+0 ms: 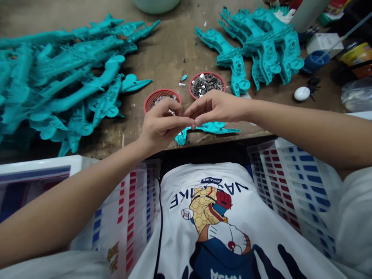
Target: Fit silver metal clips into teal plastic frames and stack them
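I've got left hand (165, 126) and right hand (216, 107) fingertip to fingertip, can't tell if they're gripping anything, teal part (214, 128) just beneath, long axis running side to side.

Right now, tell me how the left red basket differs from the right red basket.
The left basket shows much of its slatted inner wall; the right basket is filled close to its rim.
The left hand hides part of the left basket, while most of the right basket is visible.
The left basket sits nearer the wearer than the right basket.
Both are red and hold small metallic-looking bits.
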`<action>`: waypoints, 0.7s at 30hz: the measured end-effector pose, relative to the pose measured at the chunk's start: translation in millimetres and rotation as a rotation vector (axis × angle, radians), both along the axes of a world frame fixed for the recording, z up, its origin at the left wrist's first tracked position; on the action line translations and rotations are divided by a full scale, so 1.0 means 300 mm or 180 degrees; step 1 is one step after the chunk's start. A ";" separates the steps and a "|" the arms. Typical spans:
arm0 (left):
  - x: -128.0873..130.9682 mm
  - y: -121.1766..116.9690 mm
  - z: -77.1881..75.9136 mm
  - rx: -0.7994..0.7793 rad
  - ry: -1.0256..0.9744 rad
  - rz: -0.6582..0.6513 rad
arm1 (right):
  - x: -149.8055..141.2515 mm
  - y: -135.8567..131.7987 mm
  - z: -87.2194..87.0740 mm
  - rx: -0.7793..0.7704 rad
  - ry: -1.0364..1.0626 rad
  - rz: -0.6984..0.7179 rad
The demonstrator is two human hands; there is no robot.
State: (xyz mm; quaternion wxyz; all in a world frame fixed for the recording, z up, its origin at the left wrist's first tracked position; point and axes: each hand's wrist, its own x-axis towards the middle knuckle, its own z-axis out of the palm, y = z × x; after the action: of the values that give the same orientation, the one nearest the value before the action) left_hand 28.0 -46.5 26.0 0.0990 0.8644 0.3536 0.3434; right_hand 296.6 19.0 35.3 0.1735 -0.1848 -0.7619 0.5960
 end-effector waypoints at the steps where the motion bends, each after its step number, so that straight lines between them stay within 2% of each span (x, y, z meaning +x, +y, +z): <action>1: 0.000 -0.005 0.002 0.0078 -0.0012 0.0042 | -0.005 -0.009 0.005 -0.0108 0.0105 0.0017; 3: 0.002 -0.011 0.007 0.0228 -0.0057 0.0022 | -0.009 -0.016 0.009 -0.0187 0.0211 0.0017; 8: 0.013 -0.005 0.021 0.0427 -0.0238 -0.0413 | -0.004 -0.006 0.000 -0.0180 0.0227 -0.0119; 10: 0.019 -0.002 0.010 0.0314 -0.0241 -0.0288 | -0.004 0.004 -0.012 -0.0147 0.0276 -0.0133; 13: 0.028 0.001 -0.036 -0.0157 -0.0137 0.0079 | 0.000 0.029 -0.034 0.0029 0.0351 -0.0192; 16: 0.036 -0.004 -0.102 -0.0609 0.0453 0.0048 | 0.017 0.061 -0.056 0.0433 0.0038 -0.0388; 19: 0.038 -0.020 -0.159 -0.0839 0.1254 -0.0242 | 0.038 0.085 -0.083 0.1142 -0.0551 -0.0519; 21: 0.038 -0.035 -0.179 -0.0904 0.1525 -0.0392 | 0.046 0.094 -0.109 0.1628 -0.0854 -0.0413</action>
State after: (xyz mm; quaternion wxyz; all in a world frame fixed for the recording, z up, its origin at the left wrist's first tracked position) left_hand 39.5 -57.2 -27.8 0.1533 0.9183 0.3582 0.0698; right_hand 310.3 47.1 2.6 0.1500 -0.2605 -0.8901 0.3426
